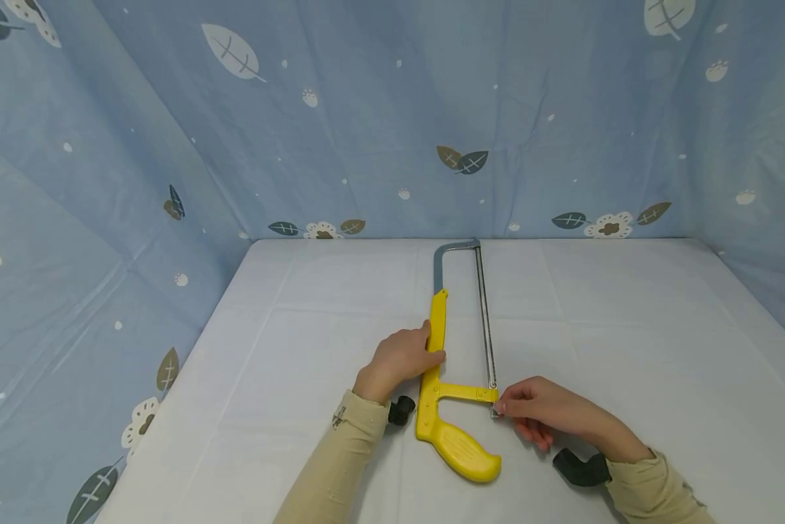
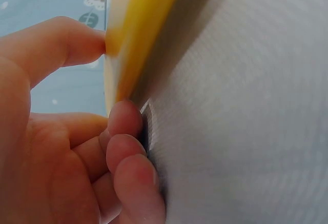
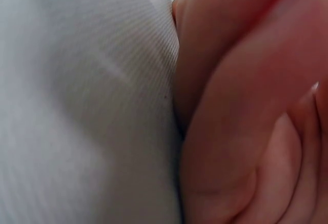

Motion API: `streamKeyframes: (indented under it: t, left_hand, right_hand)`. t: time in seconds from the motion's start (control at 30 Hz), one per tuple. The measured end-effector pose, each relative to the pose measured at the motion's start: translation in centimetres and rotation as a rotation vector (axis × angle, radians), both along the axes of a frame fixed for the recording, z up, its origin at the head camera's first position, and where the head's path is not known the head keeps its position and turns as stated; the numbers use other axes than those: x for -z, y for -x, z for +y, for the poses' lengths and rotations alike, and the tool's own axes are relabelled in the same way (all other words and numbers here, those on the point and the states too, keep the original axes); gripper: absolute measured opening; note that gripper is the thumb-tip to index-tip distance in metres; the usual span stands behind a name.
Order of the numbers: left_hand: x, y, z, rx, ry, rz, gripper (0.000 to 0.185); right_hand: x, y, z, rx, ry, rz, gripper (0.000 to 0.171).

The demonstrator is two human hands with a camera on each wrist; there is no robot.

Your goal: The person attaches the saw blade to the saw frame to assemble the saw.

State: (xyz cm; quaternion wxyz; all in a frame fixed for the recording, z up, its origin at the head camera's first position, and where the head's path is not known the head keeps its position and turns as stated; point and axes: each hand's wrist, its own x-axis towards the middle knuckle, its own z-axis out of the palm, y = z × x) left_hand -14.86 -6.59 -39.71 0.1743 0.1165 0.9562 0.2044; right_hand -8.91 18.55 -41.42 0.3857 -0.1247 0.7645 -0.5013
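Observation:
A hacksaw with a yellow handle and grey front bow lies on the white cloth, its bow pointing away from me. Its thin blade runs along the right side. My left hand grips the yellow frame from the left, above the handle. In the left wrist view, thumb and fingers lie on either side of the yellow bar. At the near end of the blade, my right hand pinches the small metal tension nut, partly covered by the fingertips. The right wrist view shows mostly curled fingers close to the cloth.
White cloth covers the table. A blue curtain with leaf prints stands along the back and both sides; the hacksaw's bow reaches close to the back edge. A black wrist device sits below the right wrist, another beside the left.

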Motion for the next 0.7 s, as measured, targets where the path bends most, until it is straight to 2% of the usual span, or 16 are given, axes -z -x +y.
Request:
streamKeyframes:
  t: [0.37, 0.7]
  left_hand:
    - [-0.11, -0.08, 0.06, 0.002, -0.005, 0.001, 0.070]
    - [-0.10, -0.07, 0.14, 0.004, 0.002, -0.002, 0.071]
  right_hand:
    - [-0.12, 0.09, 0.37, -0.059, 0.067, 0.006, 0.031]
    - [-0.20, 0.03, 0.17, -0.012, 0.025, 0.011, 0.032]
